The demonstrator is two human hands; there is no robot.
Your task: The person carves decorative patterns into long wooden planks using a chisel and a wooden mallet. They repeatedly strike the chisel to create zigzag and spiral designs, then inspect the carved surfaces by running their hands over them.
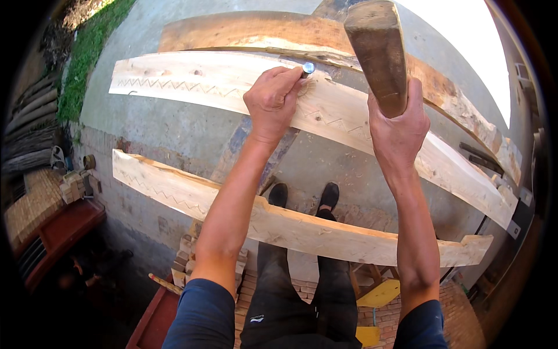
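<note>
My left hand [271, 103] is closed around a chisel, whose shiny round metal end [308, 68] shows above the fist; its blade is hidden. It is held over a long pale plank [174, 72] with a zigzag line carved along it. A small carved patch and a few chips lie beside the fist. My right hand [400, 131] grips a thick, worn wooden mallet [381, 58], raised above the plank and apart from the chisel.
Nearer me lies a second pale plank [325, 237] with similar zigzags and a notched edge. A browner, rough-edged board [250, 32] lies behind the first. Stacked small wood blocks [72, 185] and red metal parts [64, 232] are at left. A yellow piece [379, 292] sits below.
</note>
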